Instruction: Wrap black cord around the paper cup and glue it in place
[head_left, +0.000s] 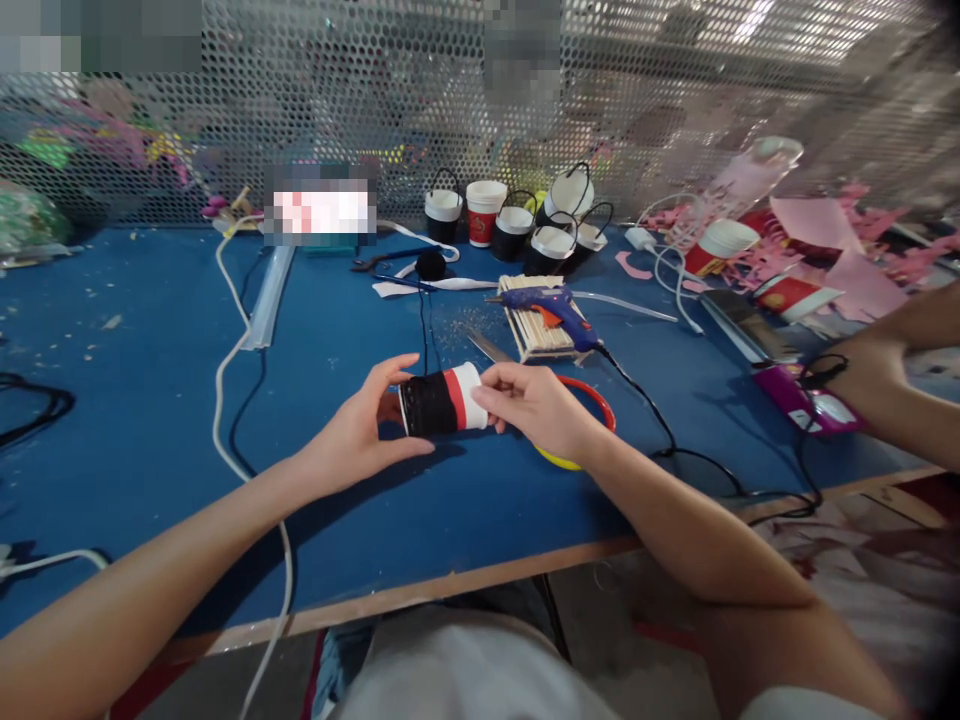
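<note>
A paper cup [435,402] lies on its side above the table, its base to the left and its white rim to the right. Black yarn is wound around its lower part; a red band and white strip show beside it. My right hand [544,410] pinches the rim end. My left hand [371,425] is spread around the base end, thumb and forefinger stretched apart; whether its other fingers touch the cup is hidden. From the cup, a black strand leads up toward a ball of black yarn [431,265]. Scissors [577,458] with red and yellow handles lie partly under my right hand.
A blue glue gun [551,310] rests on a wooden-stick rack [531,340]. Several wrapped cups with handles [514,232] stand behind, near pliers [386,262]. A white cable [221,390] crosses the left side. At right, another person's arm [885,365] rests near a purple box [810,400].
</note>
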